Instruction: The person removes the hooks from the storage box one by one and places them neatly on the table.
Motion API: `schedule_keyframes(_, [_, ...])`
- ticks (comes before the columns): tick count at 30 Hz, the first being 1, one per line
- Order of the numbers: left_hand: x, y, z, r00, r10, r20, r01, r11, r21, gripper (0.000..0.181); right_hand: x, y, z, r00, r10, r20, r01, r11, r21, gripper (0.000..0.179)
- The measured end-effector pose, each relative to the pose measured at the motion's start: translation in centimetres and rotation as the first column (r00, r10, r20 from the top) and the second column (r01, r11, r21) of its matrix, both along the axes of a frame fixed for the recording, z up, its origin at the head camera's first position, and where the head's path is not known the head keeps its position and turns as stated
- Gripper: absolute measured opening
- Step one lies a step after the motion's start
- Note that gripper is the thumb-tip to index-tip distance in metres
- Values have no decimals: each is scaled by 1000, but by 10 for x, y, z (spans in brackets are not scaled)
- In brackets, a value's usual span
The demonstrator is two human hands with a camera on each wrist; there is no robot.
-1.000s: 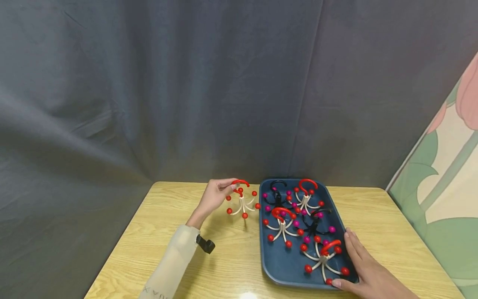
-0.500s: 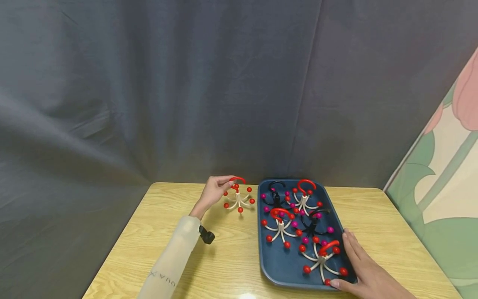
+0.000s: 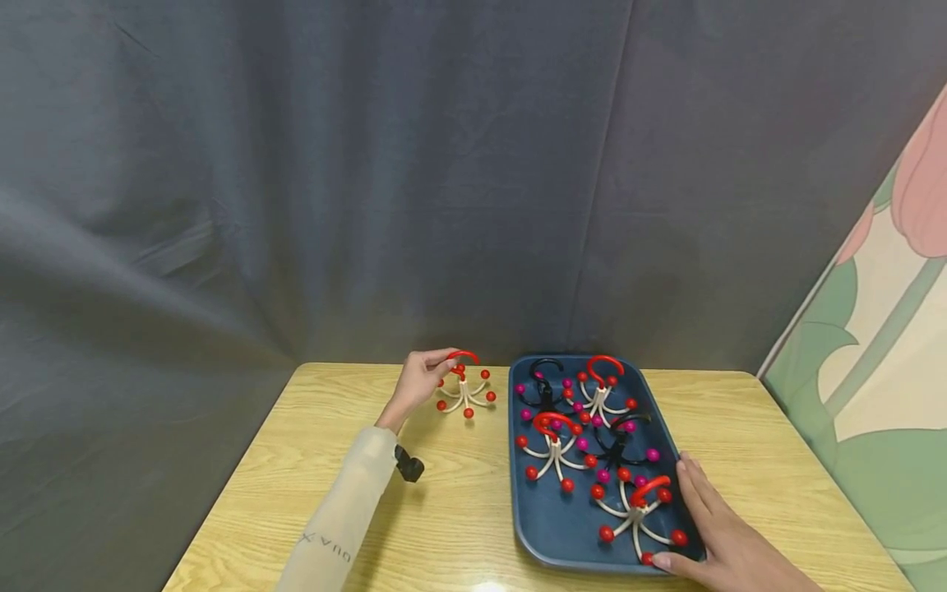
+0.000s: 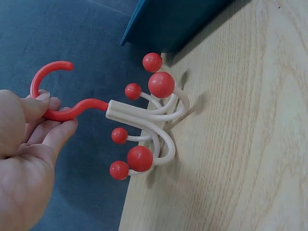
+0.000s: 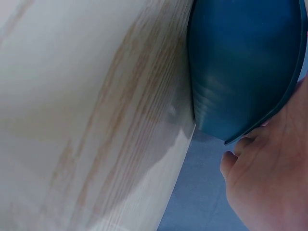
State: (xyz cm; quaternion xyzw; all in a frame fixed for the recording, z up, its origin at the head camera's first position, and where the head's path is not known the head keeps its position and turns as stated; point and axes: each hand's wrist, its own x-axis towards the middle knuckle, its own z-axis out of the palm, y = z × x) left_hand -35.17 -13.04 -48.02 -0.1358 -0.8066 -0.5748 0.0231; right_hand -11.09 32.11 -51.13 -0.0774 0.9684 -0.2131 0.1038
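My left hand (image 3: 418, 381) pinches the red hook of a multi-arm hook hanger (image 4: 144, 115), left of the tray. It has a white stem and several curved white arms tipped with red balls. The hanger is upright, its arms close over the tabletop. A dark blue tray (image 3: 543, 538) holds several similar hangers: white ones with red hooks, such as this hanger (image 3: 556, 450) at the left, and black ones (image 3: 546, 395) with magenta balls. My right hand (image 3: 728, 538) rests at the tray's near right corner, fingers along the right rim, thumb on the front rim.
Wooden tabletop (image 3: 444, 510) lies under the tray and reaches back to a grey curtain (image 3: 444, 205). On the right stands a panel (image 3: 880, 370) with a tulip pattern. A black wrist camera (image 3: 409, 464) sits on the left wrist.
My left hand has moved left with the hanger, away from the tray, and the hanger has come to hang straighter. My right hand stays on the tray's corner.
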Motion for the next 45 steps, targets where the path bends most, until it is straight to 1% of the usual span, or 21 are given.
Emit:
schedule_keyframes(4, [-3, 0, -1, 1000, -12, 9, 12, 1000, 4, 34, 0, 1, 2, 1000, 4, -1, -4, 1000, -1, 124])
schedule_keyframes(8, [-5, 1, -3, 1000, -10, 25, 10, 1000, 6, 37, -1, 0, 4, 1000, 7, 23, -6, 1000, -13, 123])
schedule_keyframes(11, [-6, 1, -5, 999, 1, 39, -1, 1000, 7, 37, -2, -1, 5, 997, 0, 72, 2, 1000, -28, 122])
schedule_keyframes(14, [-6, 2, -6, 999, 0, 44, -1, 1000, 10, 37, -2, -1, 5, 995, -2, 100, 5, 999, -36, 122])
schedule_keyframes(16, [-6, 2, -6, 999, -3, 44, 2, 1000, 14, 37, -2, 0, 5, 996, -1, 90, 4, 1000, -31, 122])
schedule_keyframes(20, [-6, 3, -6, 998, 3, 55, -3, 1000, 7, 38, 0, 1, 4, 999, 5, 40, -4, 1000, -20, 122])
schedule_keyframes(23, [-4, 3, -3, 998, 11, 64, -10, 1000, -14, 40, 1, 1, 4, 1000, 8, 19, -8, 1000, -14, 122])
schedule_keyframes(26, [-1, 3, 5, 999, 1, 53, 0, 1000, -12, 46, 1, 1, 3, 1000, 11, 20, -10, 1000, -14, 123])
schedule_keyframes(29, [2, 3, 18, 1000, -8, 12, 8, 1000, -6, 48, 0, 0, 4, 999, 6, 37, -5, 1000, -16, 123])
schedule_keyframes(30, [3, 3, 22, 1000, -5, -1, 5, 1000, -3, 48, 0, 0, 4, 999, 4, 50, -3, 1000, -18, 123])
schedule_keyframes(32, [6, 5, 31, 999, 5, -36, -5, 1000, 2, 45, 0, 0, 4, 999, 3, 50, -2, 1000, -19, 123])
schedule_keyframes(34, [10, 7, 39, 997, 19, -76, -19, 1000, -1, 39, 0, 0, 3, 999, 7, 34, -6, 1000, -16, 124])
schedule_keyframes(36, [17, 12, 49, 994, 24, -111, -24, 1000, 7, 34, 0, 1, 3, 1000, 14, 13, -13, 1000, -11, 124])
schedule_keyframes(37, [23, 15, 54, 992, 24, -126, -22, 1000, 11, 33, 1, 1, 2, 1000, 17, -7, -17, 1000, -8, 124])
schedule_keyframes(39, [34, 23, 63, 989, 15, -148, -14, 1000, 8, 31, 1, 1, 2, 1000, 20, -17, -20, 1000, -3, 124])
schedule_keyframes(42, [50, 37, 74, 988, -16, -155, 16, 1000, 2, 31, 2, 0, 2, 999, 20, -30, -20, 1000, 2, 124])
schedule_keyframes(45, [61, 52, 80, 987, -63, -151, 64, 998, -3, 29, 3, 0, 3, 1000, 16, -23, -16, 1000, -3, 123])
